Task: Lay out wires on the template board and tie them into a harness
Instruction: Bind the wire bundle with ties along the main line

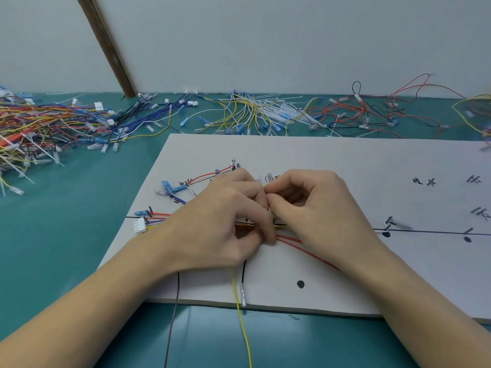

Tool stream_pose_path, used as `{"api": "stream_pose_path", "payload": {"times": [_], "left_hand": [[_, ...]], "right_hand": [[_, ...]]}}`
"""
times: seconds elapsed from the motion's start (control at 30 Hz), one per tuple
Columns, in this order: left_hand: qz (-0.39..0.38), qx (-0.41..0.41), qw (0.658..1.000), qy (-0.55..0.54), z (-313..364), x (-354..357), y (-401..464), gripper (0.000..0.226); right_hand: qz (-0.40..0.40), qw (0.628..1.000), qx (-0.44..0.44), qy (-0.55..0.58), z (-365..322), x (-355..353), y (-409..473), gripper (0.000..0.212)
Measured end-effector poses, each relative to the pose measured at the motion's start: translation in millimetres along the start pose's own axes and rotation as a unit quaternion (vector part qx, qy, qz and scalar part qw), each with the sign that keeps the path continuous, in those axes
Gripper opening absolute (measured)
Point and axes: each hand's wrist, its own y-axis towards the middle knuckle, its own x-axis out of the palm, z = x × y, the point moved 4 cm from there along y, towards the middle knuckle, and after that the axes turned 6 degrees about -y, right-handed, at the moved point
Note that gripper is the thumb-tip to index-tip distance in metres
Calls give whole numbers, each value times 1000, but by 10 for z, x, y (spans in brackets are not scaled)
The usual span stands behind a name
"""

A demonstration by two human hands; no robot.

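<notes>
1. The left hand (pixel 225 221) and right hand (pixel 313 208) meet in the middle of the frame, fingers curled, pinching the wire bundle (pixel 281 226) on the white template board (pixel 345 160).
2. The bundle runs left to right under both hands.
3. What the fingertips pinch is hidden.
4. Spare zip ties (pixel 279 107) lie on the worktop (pixel 79 208), top middle.

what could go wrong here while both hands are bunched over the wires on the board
1. The left hand and right hand hide the bundle they pinch, so a wire could slip out of the tie unnoticed.
2. The yellow wire and dark wire hang off the template board edge; a forearm could snag them and drag the layout.
3. The red wires run under the right wrist and may shift off their line.
</notes>
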Motion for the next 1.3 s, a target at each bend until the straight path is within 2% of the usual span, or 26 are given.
{"api": "stream_pose_path", "payload": {"times": [0.07,0.17,0.23,0.3,0.5,0.67,0.9,1.1,1.3], "left_hand": [[-3,3,1000,13,13,9,-9,26],[-17,1,999,31,27,11,-36,8],[-26,-12,999,38,11,21,-40,25],[-32,-22,999,21,4,21,-29,31],[-33,-34,999,1,-25,32,-11,24],[-12,-27,999,31,-8,63,-10,37],[-16,-39,999,15,-37,86,-5,33],[9,-2,1000,17,-39,80,15,25],[19,42,997,63,-50,95,44,32]], "right_hand": [[-2,1000,1,-5,5,0,-5,20],[-8,1000,6,2,17,-1,-8,21],[-12,1000,11,9,27,-5,-11,20],[-15,1000,15,13,36,-8,-11,19],[-35,999,24,22,64,-5,0,18],[-34,999,27,33,68,-16,0,17],[-42,998,25,33,72,-19,0,17],[-46,998,20,32,107,-15,-2,20],[-47,998,25,40,156,-22,6,15]]}}
